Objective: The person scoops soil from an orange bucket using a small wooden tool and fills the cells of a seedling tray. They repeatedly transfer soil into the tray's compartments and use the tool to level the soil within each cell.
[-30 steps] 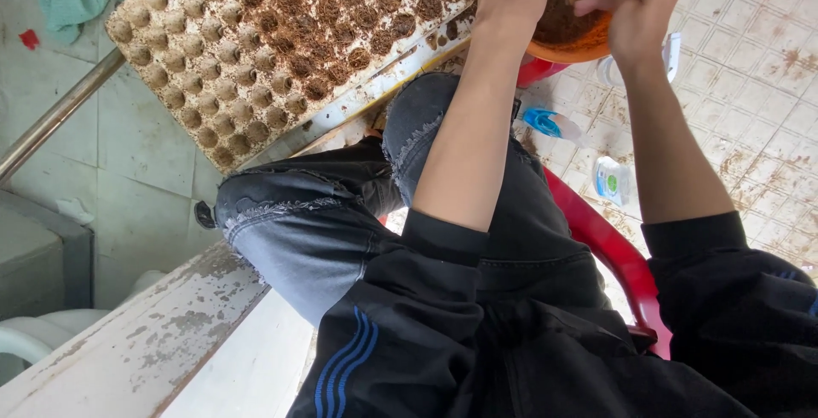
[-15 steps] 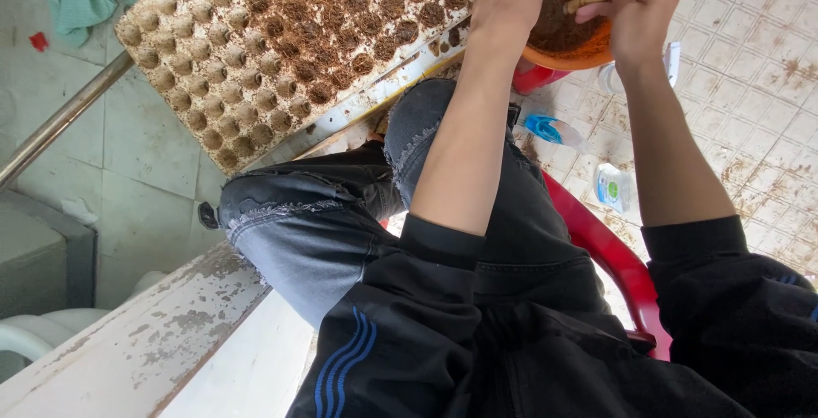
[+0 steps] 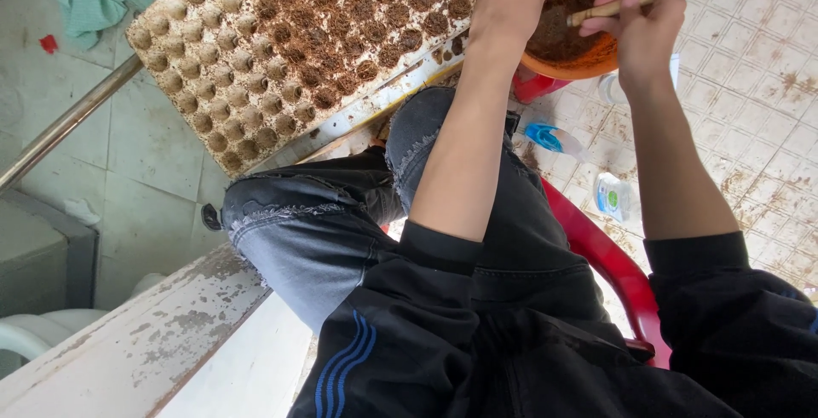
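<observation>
I see an orange bowl (image 3: 596, 64) at top right of frame, round, w/ brown fibrous soil inside, top part cut off by frame edge. A thin tan stick (image 3: 609, 9) lies nearly level across its right side. Seed tray (image 3: 281, 51) fills top left to centre: pale, tilted, many small round cells, most packed w/ dark soil, left rows lighter.

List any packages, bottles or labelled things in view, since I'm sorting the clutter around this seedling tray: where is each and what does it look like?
Blue-capped object: on the tiled floor beside the knee, under the orange bowl; bright blue, partly hidden.
Small labelled container: on the floor by the red chair; clear, with a green and blue label.
Clear bottle: below the right hand; mostly hidden.
No signs or screens.
</observation>
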